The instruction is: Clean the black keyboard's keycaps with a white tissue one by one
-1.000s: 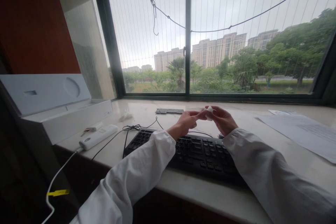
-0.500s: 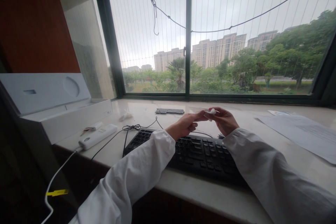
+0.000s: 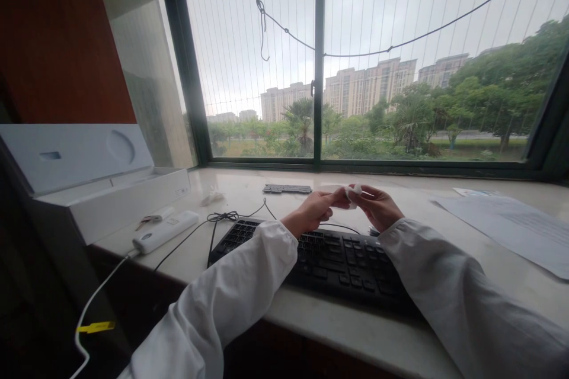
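Both my hands meet above the far side of a black keyboard (image 3: 342,266), around a small crumpled white tissue (image 3: 351,204). My left hand (image 3: 315,211) reaches in from the left with its fingers closed at the tissue's edge. From the right, my right hand (image 3: 377,206) pinches the tissue between thumb and fingers. The fingertips partly hide the tissue, and part of the keyboard lies under my sleeves. Beyond my left hand, a thin grey strip with key-like squares (image 3: 287,189) rests near the window.
An open white box (image 3: 120,201) stands at the left. Before it are a white power strip (image 3: 166,232), keys (image 3: 150,220) and a coiled black cable (image 3: 226,215). A crumpled clear-white scrap (image 3: 213,196) lies behind. Papers (image 3: 511,228) are at the right.
The tissue has shifted and folded between my fingertips, now hanging slightly lower and to the left. My arms stay nearly in place.
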A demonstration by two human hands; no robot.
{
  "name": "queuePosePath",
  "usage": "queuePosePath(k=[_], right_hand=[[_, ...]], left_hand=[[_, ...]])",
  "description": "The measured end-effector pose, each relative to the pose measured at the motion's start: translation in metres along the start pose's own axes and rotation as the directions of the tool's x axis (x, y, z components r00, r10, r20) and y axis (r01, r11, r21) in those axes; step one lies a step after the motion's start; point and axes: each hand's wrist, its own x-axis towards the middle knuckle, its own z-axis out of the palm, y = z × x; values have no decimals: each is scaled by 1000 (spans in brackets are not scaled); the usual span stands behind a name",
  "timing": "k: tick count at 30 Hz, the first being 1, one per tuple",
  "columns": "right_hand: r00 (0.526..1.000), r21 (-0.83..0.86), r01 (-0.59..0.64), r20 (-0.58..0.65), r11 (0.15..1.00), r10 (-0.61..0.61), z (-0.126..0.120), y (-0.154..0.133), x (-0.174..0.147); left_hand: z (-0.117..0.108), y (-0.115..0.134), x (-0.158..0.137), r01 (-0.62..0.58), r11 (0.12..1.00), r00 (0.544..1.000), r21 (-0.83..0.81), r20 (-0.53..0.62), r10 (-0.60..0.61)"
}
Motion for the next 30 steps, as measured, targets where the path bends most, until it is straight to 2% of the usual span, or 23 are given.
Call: queuePosePath(k=[2,4,7,10,13,19,25,30], right_hand=[[1000,42,-23,-16,999,24,0,2,1],[998,74,-54,-28,996,57,0,4,2],[994,99,-103,-37,990,107,-1,6,3],[989,95,-132,-60,987,139,-3,6,3],[984,78,-159,-72,984,164,-4,5,2],[985,68,-137,-93,988,143,-2,5,3],[990,53,-23,-136,998,30,2,3,2],[999,-55,-33,-33,998,32,2,5,-1]], left_hand=[[-1,-2,3,-78,993,997,93,-8,79],[-2,-4,5,-195,957,975,215,-61,212],[-2,-5,7,-389,826,878,407,-109,467],[0,-6,4,-516,660,770,546,-41,636],[1,-7,0,-562,544,720,623,45,693],[-1,-6,-1,-549,378,645,746,91,759],[0,-5,-1,-579,364,604,729,84,792],[-2,-3,-4,-557,288,588,779,125,799]])
